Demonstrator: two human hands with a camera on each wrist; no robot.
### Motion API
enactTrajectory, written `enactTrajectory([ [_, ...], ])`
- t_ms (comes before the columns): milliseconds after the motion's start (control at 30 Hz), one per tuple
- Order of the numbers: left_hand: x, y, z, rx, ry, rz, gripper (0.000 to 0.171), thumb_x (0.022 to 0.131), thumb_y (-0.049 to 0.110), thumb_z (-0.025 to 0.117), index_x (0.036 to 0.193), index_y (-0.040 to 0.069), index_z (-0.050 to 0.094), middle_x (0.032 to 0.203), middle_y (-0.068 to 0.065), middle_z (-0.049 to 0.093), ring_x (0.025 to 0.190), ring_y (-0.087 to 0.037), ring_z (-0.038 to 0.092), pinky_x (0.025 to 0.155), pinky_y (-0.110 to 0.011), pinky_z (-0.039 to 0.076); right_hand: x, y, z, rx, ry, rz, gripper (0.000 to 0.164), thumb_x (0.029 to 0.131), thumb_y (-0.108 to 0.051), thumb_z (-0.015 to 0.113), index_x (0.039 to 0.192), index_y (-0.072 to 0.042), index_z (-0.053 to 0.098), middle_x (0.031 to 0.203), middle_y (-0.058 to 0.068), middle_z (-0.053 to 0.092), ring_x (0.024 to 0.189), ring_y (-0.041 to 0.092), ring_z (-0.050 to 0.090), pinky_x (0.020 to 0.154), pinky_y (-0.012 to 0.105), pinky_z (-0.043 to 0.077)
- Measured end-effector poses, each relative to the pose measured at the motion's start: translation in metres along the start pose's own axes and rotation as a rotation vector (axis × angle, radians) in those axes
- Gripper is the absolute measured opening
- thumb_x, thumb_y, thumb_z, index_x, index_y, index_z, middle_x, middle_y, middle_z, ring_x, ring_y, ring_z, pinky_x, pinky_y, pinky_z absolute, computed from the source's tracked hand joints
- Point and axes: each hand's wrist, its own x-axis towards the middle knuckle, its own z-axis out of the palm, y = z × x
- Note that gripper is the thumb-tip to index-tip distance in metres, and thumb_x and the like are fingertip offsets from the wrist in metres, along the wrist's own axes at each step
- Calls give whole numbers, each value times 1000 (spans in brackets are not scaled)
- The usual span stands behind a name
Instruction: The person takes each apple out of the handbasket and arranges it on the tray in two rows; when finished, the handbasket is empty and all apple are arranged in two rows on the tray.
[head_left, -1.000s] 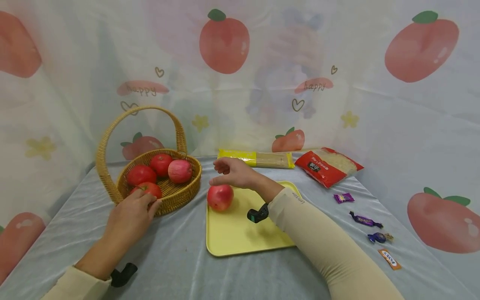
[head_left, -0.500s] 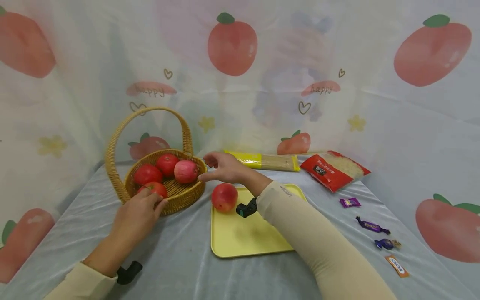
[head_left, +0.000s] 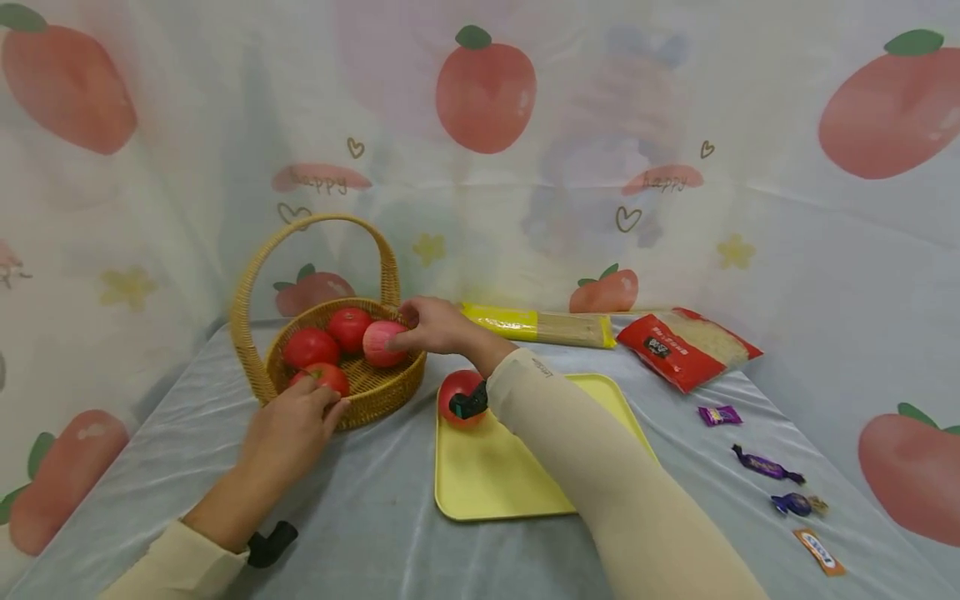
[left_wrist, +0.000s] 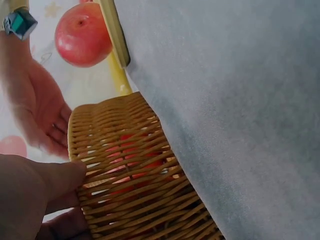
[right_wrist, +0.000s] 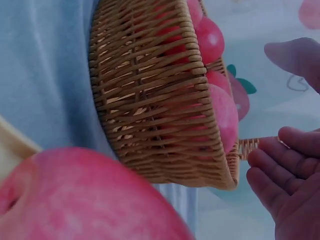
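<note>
A wicker basket with a tall hoop handle holds several red fruits. Among them are a pink streaked apple on the right and a tomato-like red fruit at the front. My left hand grips the basket's front rim, and the left wrist view puts the thumb against the wicker. Over the basket's right side, my right hand reaches to the pink apple with fingers and thumb spread, not closed round it. A red apple lies on the yellow tray, partly hidden by the right wrist camera.
Behind the tray lies a yellow noodle pack, with a red-and-clear food bag to its right. Several wrapped candies, including a purple one, line the table's right side. A printed curtain closes off the back.
My right hand has moved left, from above the apple on the tray to the pink apple in the basket. The left hand stays at the rim. The head view has turned slightly left.
</note>
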Motion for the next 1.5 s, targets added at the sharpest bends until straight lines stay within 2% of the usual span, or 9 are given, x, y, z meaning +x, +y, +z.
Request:
enactTrajectory([
  [633, 3, -1, -2, 15, -49, -31, 19, 91, 24, 80, 90, 6, 73, 81, -7, 55, 63, -26, 56, 57, -47, 51, 44, -13, 8, -102, -40, 65, 71, 92, -43, 74, 144, -1, 54, 140, 12, 62, 122, 25, 60, 103, 36, 51],
  [667, 3, -1, -2, 16, -49, -31, 19, 91, 24, 80, 90, 6, 73, 81, -7, 55, 63, -26, 56, 57, -47, 51, 46, -13, 9, -108, -36, 68, 69, 91, -43, 74, 142, -1, 55, 136, 11, 63, 117, 23, 60, 100, 34, 52],
  [733, 3, -1, -2, 18, -48, -32, 18, 91, 23, 80, 91, 6, 74, 81, -7, 56, 63, -26, 56, 57, -47, 51, 51, -13, 10, -114, -47, 73, 58, 92, -42, 75, 129, 0, 62, 112, 8, 66, 97, 19, 59, 86, 30, 52],
  [833, 3, -1, -1, 17, -41, -33, 17, 91, 22, 81, 92, 6, 75, 81, -7, 57, 65, -27, 58, 58, -47, 52, 58, -13, 14, -130, -66, 77, 41, 91, -40, 75, 101, -2, 63, 79, 1, 53, 71, 15, 46, 65, 26, 43],
  [900, 2, -1, 0, 16, -41, -34, 17, 91, 23, 81, 92, 7, 75, 81, -7, 57, 64, -26, 58, 57, -47, 52, 61, -14, 16, -135, -88, 73, 37, 90, -38, 75, 89, -5, 58, 70, -1, 41, 63, 15, 39, 58, 27, 37],
  [933, 2, -1, 1, 18, -40, -34, 17, 91, 23, 80, 91, 6, 75, 81, -7, 57, 64, -27, 58, 58, -47, 52, 62, -14, 18, -139, -91, 72, 35, 90, -37, 75, 87, -7, 57, 68, -3, 42, 62, 14, 40, 57, 26, 38],
  [1100, 1, -2, 0, 12, -51, -45, 20, 92, 23, 80, 88, 6, 72, 80, -7, 54, 61, -26, 55, 56, -47, 51, 66, -19, 24, -156, -114, 58, 31, 88, -33, 76, 86, -7, 59, 70, -2, 46, 64, 14, 43, 59, 26, 41],
  [1300, -2, -1, 1, 9, -39, -54, 20, 90, 23, 81, 85, 7, 71, 79, -5, 52, 61, -25, 54, 56, -45, 50, 69, -21, 28, -248, -177, 36, 29, 91, -34, 76, 77, -13, 61, 67, -5, 50, 66, 13, 47, 63, 24, 43],
  [1500, 1, 0, 2, 13, -15, -43, 19, 90, 23, 82, 85, 8, 71, 79, -5, 53, 64, -26, 56, 57, -45, 51, 68, -23, 24, -255, -217, 18, 26, 92, -34, 74, 83, -11, 66, 74, -2, 60, 72, 15, 54, 67, 24, 46],
])
